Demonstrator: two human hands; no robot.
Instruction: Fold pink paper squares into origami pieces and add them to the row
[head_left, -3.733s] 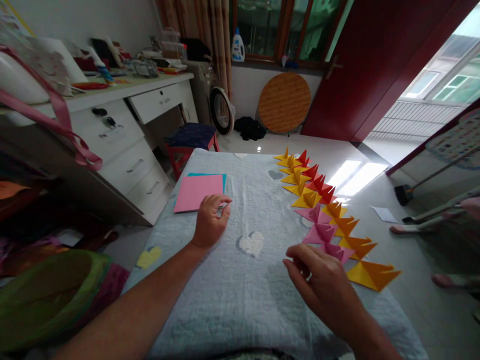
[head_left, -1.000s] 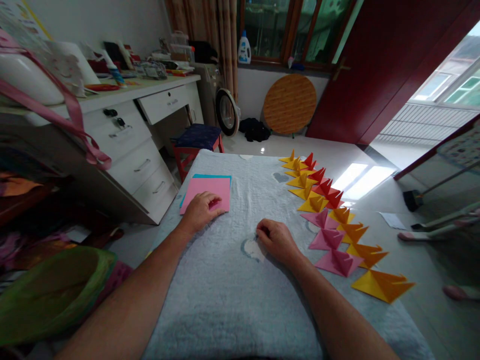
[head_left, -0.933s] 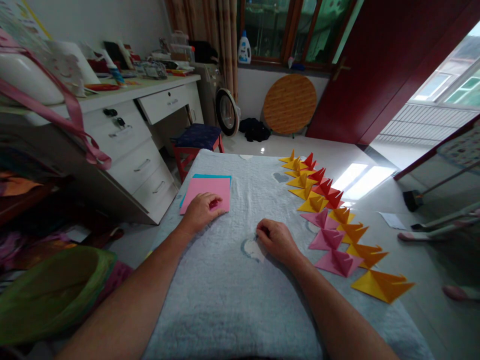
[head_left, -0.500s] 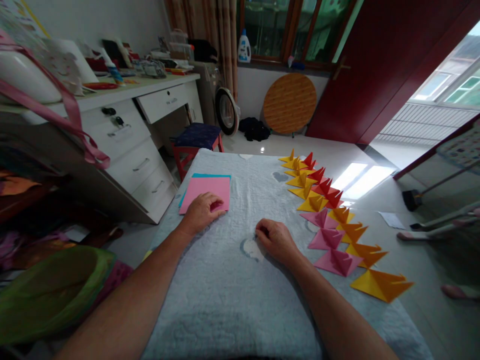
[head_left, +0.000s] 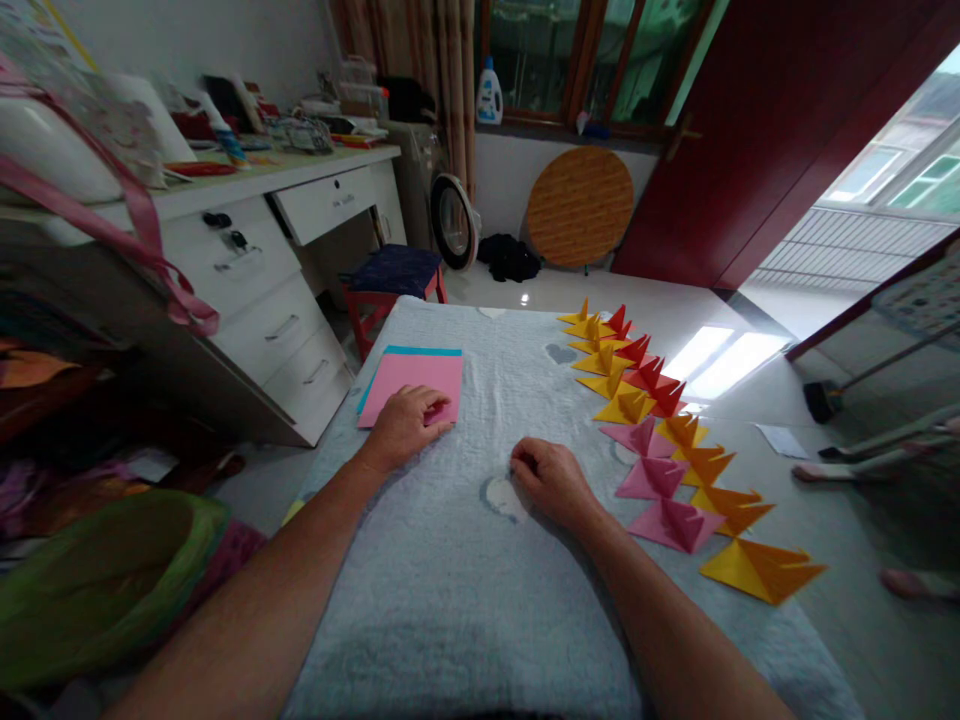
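Observation:
My left hand point(head_left: 409, 420) rests on the near right part of a square stack of pink paper point(head_left: 420, 375). Its fingers are loosely curved, with the thumb apart from them, and it holds nothing. Blue paper point(head_left: 420, 351) peeks out beneath the pink along the back and left edges. My right hand point(head_left: 547, 475) lies on the pale blue cloth point(head_left: 465, 580), its fingers curled in and nothing visible in them. To its right stand folded paper cranes in two rows: pink cranes point(head_left: 652, 477) nearest, yellow cranes point(head_left: 607, 360) and red cranes point(head_left: 651, 373) farther back, orange cranes point(head_left: 731, 500) outermost.
A white desk point(head_left: 247, 280) with drawers and clutter stands at the left, with a stool point(head_left: 394, 275) beyond. At lower left is a green-lined bin point(head_left: 112, 590). A front-loading washer point(head_left: 454, 225) has its door ajar. Another person's feet point(head_left: 825, 473) show at the right.

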